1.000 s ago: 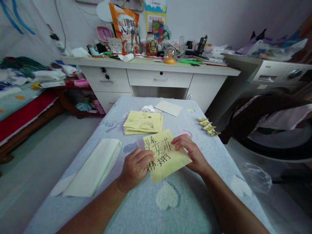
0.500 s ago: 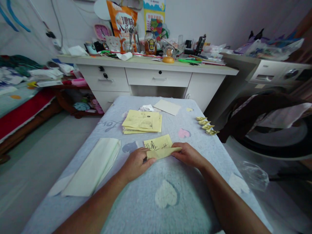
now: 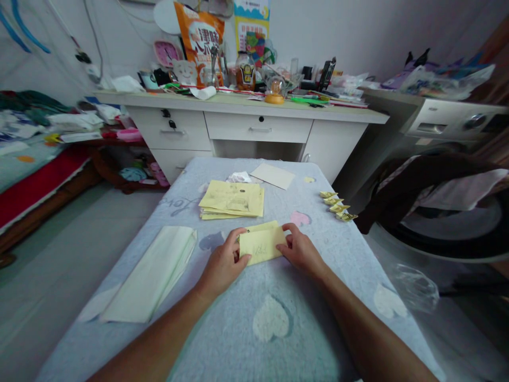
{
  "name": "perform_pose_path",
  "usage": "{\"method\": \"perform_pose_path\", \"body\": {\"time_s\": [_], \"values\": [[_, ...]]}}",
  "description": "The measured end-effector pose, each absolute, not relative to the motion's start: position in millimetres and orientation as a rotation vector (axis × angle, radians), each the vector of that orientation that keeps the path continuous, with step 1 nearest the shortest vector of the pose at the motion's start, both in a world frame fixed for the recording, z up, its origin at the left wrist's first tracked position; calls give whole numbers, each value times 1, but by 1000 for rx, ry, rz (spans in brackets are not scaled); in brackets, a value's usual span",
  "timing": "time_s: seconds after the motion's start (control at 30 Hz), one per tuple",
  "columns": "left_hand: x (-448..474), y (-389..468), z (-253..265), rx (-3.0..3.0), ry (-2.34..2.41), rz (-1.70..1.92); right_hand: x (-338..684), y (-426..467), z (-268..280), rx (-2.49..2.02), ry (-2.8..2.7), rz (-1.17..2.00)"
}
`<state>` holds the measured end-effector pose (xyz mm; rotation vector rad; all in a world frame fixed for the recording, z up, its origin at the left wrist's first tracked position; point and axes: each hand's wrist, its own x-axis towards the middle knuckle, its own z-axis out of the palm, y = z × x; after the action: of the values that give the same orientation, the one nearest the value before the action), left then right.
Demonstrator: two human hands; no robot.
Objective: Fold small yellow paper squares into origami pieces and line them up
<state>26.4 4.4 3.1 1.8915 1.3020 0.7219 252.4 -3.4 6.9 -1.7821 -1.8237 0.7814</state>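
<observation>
A sheet of yellow paper (image 3: 262, 246), folded over on itself, lies near the middle of the cloth-covered table. Its near flap shows faint marks, and a strip of the back layer sticks out above it. My left hand (image 3: 225, 259) pinches the left end between thumb and fingers. At the right end my right hand (image 3: 299, 249) grips the edge in the same way. Beyond them rests a stack of yellow paper sheets (image 3: 231, 199) with printed or drawn marks. Several small folded yellow paper pieces (image 3: 336, 206) stand in a row at the right edge.
A folded pale cloth or sheet (image 3: 151, 273) lies to the left. At the far end are a grey-white card (image 3: 272, 175) and a crumpled white tissue (image 3: 239, 176). A cluttered white desk (image 3: 260, 124) stands behind, with a washing machine (image 3: 449, 122) at right.
The near flap of the yellow paper has come up and over, now covering most of the writing on the back layer. Both hands have shifted slightly along with it, still holding its ends.
</observation>
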Motion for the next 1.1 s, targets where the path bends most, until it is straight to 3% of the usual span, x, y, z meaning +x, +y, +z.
{"method": "perform_pose_path", "body": {"time_s": [0.13, 0.7, 1.1], "values": [[26, 4, 4, 2040, 1410, 654, 246, -5, 8, -1899, -1789, 636], [27, 4, 3, 2240, 1418, 422, 260, -4, 16, -1820, -1952, 721], [27, 6, 4, 2218, 1434, 525, 258, -6, 19, -1778, -1942, 793]]}}
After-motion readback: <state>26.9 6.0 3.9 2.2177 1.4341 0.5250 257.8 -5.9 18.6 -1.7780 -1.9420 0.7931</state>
